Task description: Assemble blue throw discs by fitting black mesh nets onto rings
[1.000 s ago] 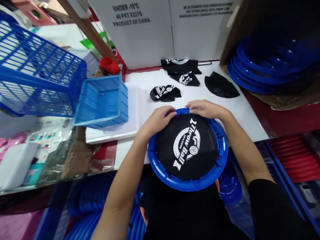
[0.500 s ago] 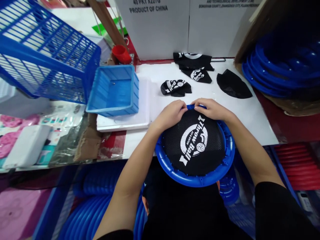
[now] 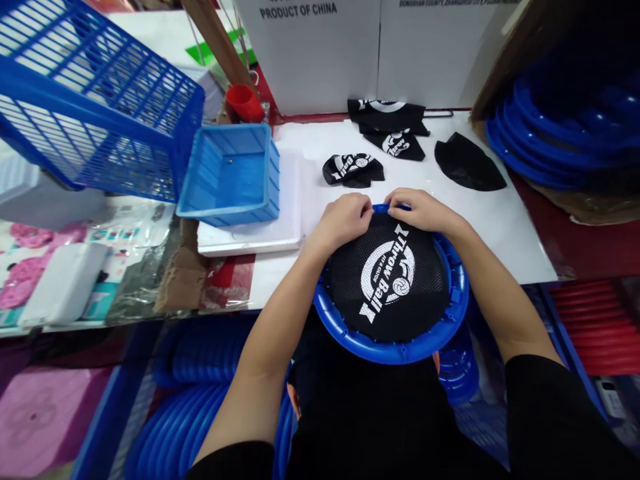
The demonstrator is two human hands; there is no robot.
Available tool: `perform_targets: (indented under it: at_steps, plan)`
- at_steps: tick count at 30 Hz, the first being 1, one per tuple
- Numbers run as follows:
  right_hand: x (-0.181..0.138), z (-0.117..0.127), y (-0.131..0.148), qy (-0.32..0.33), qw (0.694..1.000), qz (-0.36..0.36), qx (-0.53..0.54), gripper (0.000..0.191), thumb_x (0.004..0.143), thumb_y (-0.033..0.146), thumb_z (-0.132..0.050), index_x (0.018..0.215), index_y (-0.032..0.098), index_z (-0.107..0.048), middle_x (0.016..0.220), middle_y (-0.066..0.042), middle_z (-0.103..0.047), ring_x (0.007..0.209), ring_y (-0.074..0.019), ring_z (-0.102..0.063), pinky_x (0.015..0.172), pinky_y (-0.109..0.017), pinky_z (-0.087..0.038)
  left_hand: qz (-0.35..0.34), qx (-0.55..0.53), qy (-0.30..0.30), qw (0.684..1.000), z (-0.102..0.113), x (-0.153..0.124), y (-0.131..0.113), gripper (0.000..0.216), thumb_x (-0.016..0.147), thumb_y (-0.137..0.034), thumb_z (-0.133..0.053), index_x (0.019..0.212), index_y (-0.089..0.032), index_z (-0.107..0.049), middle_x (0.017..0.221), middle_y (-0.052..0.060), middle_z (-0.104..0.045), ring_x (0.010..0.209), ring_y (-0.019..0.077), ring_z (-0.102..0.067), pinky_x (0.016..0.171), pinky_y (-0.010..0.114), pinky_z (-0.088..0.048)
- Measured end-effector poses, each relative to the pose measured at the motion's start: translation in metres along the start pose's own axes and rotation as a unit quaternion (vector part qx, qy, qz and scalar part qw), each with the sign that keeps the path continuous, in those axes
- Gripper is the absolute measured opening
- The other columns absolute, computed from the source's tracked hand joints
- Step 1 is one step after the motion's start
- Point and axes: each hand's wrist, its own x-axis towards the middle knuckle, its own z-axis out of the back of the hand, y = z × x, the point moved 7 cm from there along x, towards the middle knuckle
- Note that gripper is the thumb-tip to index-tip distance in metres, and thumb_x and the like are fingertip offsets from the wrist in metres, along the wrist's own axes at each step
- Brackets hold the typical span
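A blue plastic ring (image 3: 360, 341) rests between my body and the table edge, tilted toward me. Black mesh fabric (image 3: 425, 280), printed "Throw Ball" in white, lies stretched inside it, its edge meeting small pegs around the ring. My left hand (image 3: 349, 217) grips the far rim just left of its top, fingers curled over it. Close by on the right, my right hand (image 3: 417, 210) pinches the same rim and the mesh edge, thumb toward me. A short piece of rim shows between the two hands. What the fingertips press is partly hidden.
Loose black mesh pieces (image 3: 470, 163) lie on the white tabletop (image 3: 515, 247). A small blue bin (image 3: 227, 177) sits on a white foam slab at left, beside a large blue basket (image 3: 135, 107). Stacked blue rings (image 3: 530, 147) fill a carton at right. White cartons (image 3: 320, 60) stand behind.
The view has shifted slightly, so the scene sits a little higher. Both hands stay at the far rim; the gap between them has widened slightly.
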Motion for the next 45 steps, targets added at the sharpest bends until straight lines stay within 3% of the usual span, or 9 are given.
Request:
perform_targets:
  at_steps: [8,15,18,21,25,28,35,42,45]
  plan:
    - [-0.018,0.038,-0.001,-0.059,0.998,0.011,-0.022,0.024,0.093,0.048,-0.068,0.087,0.025,-0.068,0.133,-0.012,-0.074,0.128,-0.0363,-0.066,0.117,-0.061,-0.045,0.102,0.068,-0.039,0.992,0.016,-0.013,0.023,0.023,0.100,-0.023,-0.049,0.094,-0.019,-0.071,0.107,0.015,-0.076,0.096,0.0288,-0.068,0.082,0.042,-0.052]
    - [-0.027,0.025,-0.011,0.103,0.994,-0.032,-0.026,0.035,0.091,0.060,-0.074,0.087,0.025,-0.076,0.161,-0.007,-0.058,0.154,-0.0389,-0.045,0.131,-0.064,-0.031,0.106,-0.030,-0.120,0.987,0.016,-0.019,0.053,0.021,0.096,-0.023,-0.057,0.076,-0.022,-0.064,0.082,0.012,-0.069,0.084,0.0288,-0.066,0.082,0.049,-0.056]
    - [-0.025,0.016,-0.015,0.106,0.993,-0.041,-0.037,0.033,0.090,0.059,-0.077,0.094,0.027,-0.078,0.170,-0.005,-0.047,0.164,-0.0403,-0.030,0.136,-0.065,-0.022,0.004,-0.064,-0.160,0.985,0.027,-0.023,0.039,0.024,0.105,-0.032,-0.053,0.091,-0.021,-0.070,0.121,0.015,-0.073,0.116,0.0324,-0.068,0.104,0.054,-0.055]
    - [-0.023,0.008,-0.014,0.110,0.993,-0.033,-0.041,0.032,0.089,0.058,-0.080,0.096,0.027,-0.076,0.176,-0.005,-0.038,0.168,-0.0424,-0.019,0.136,-0.068,-0.016,-0.123,-0.072,-0.135,0.981,0.033,-0.025,0.021,0.020,0.103,-0.037,-0.064,0.114,-0.021,-0.072,0.168,0.015,-0.047,0.154,0.0344,-0.047,0.127,0.056,-0.041]
    - [-0.023,0.000,-0.009,0.162,0.986,-0.029,-0.020,0.034,0.085,0.059,-0.084,0.092,0.026,-0.077,0.178,-0.002,-0.035,0.169,-0.0447,-0.014,0.137,-0.071,-0.010,-0.176,-0.081,-0.022,0.981,0.016,-0.018,0.020,0.046,0.094,-0.037,-0.078,0.137,-0.023,-0.068,0.172,0.015,-0.043,0.160,0.0341,-0.041,0.131,0.055,-0.036]
    - [-0.025,0.000,-0.007,0.181,0.983,-0.036,-0.008,0.038,0.087,0.064,-0.081,0.089,0.027,-0.080,0.180,0.003,-0.031,0.170,-0.0444,-0.007,0.138,-0.070,-0.006,-0.144,-0.071,0.004,0.987,0.004,-0.011,0.027,0.040,0.097,-0.037,-0.074,0.134,-0.022,-0.069,0.153,0.014,-0.062,0.142,0.0320,-0.059,0.122,0.051,-0.046]
    - [-0.033,0.016,-0.018,0.129,0.988,-0.081,-0.023,0.042,0.079,0.069,-0.087,0.093,0.030,-0.083,0.183,0.008,-0.020,0.169,-0.0481,0.011,0.135,-0.074,0.001,0.027,0.017,-0.138,0.990,0.015,-0.015,0.047,0.022,0.100,-0.027,-0.059,0.119,-0.021,-0.068,0.121,0.017,-0.072,0.106,0.0352,-0.067,0.091,0.050,-0.055]
    - [-0.030,0.027,-0.031,0.085,0.992,-0.090,-0.039,0.032,0.083,0.053,-0.084,0.094,0.024,-0.075,0.172,-0.009,-0.045,0.161,-0.0430,-0.037,0.133,-0.066,-0.030,0.038,-0.043,-0.199,0.978,0.041,-0.022,0.046,0.041,0.106,-0.050,-0.052,0.078,-0.022,-0.064,0.077,0.007,-0.071,0.076,0.0227,-0.065,0.080,0.040,-0.054]
    - [-0.028,0.019,-0.017,0.104,0.993,-0.051,-0.023,0.028,0.084,0.050,-0.081,0.090,0.025,-0.071,0.169,-0.009,-0.050,0.157,-0.0381,-0.044,0.130,-0.062,-0.035,-0.064,-0.124,-0.192,0.971,0.041,-0.020,0.032,0.027,0.104,-0.043,-0.058,0.090,-0.023,-0.070,0.099,0.007,-0.078,0.094,0.0216,-0.071,0.093,0.039,-0.057]
